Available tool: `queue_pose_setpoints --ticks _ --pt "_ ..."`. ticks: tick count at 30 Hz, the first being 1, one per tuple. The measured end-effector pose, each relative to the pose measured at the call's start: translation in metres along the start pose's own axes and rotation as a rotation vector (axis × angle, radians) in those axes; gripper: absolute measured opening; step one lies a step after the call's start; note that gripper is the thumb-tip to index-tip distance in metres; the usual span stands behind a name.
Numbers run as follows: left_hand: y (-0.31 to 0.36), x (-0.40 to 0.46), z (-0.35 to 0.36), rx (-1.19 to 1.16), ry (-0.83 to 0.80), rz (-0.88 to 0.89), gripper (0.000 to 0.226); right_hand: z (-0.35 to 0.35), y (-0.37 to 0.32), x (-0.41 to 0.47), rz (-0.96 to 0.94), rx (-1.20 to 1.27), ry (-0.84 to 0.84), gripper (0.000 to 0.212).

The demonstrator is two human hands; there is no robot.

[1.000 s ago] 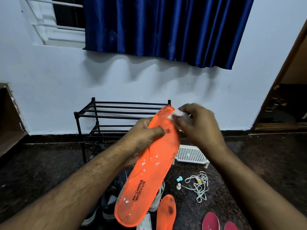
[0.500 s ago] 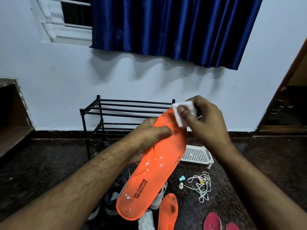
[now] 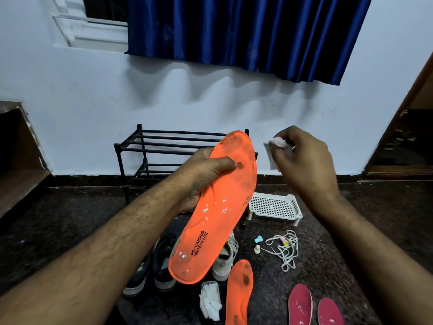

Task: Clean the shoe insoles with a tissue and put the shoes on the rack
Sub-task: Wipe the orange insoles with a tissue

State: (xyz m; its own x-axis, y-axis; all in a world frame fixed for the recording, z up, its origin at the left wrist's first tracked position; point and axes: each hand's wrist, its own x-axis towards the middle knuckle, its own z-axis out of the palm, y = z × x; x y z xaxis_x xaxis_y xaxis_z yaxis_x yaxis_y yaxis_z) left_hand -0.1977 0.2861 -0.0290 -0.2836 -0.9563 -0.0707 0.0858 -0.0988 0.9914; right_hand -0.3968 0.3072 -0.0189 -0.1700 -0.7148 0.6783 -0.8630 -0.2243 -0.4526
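My left hand (image 3: 206,174) grips a large orange insole (image 3: 218,214) near its middle, thumb pressed on its top face, toe end pointing up. White specks and dark stains dot its surface. My right hand (image 3: 302,160) pinches a small white tissue (image 3: 274,151) a short way right of the insole's toe, not touching it. A second orange insole (image 3: 240,292) lies on the floor below. Two red insoles (image 3: 300,306) lie at the lower right. A dark pair of shoes (image 3: 152,266) and a pale shoe (image 3: 226,259) sit on the floor, partly hidden by the held insole.
A black metal shoe rack (image 3: 159,151) stands against the white wall behind the insole. A white perforated plastic stand (image 3: 274,206), loose white laces (image 3: 284,249) with small caps, and a pack of tissues (image 3: 210,299) lie on the dark floor. Wooden furniture flanks both sides.
My right hand has lifted the tissue off the insole's toe and moved it to the right. The left hand still holds the insole, now tilted slightly more upright.
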Motion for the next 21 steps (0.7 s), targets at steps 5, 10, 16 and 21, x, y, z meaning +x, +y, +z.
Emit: queue_pose_setpoints --ticks 5,10,16,21 --pt "-0.004 0.003 0.001 -0.040 0.052 -0.001 0.022 0.009 -0.023 -0.010 -0.025 0.346 -0.487 0.015" --pt "0.000 0.006 -0.001 -0.151 0.124 -0.030 0.018 -0.001 -0.010 -0.006 -0.032 -0.047 -0.102 0.017" --pt "-0.004 0.008 0.000 -0.174 0.065 -0.061 0.012 0.015 -0.029 -0.017 -0.085 0.145 -0.402 0.014" --pt "-0.004 0.008 0.002 -0.197 0.037 -0.091 0.011 0.008 -0.022 -0.011 -0.036 0.113 -0.196 0.021"
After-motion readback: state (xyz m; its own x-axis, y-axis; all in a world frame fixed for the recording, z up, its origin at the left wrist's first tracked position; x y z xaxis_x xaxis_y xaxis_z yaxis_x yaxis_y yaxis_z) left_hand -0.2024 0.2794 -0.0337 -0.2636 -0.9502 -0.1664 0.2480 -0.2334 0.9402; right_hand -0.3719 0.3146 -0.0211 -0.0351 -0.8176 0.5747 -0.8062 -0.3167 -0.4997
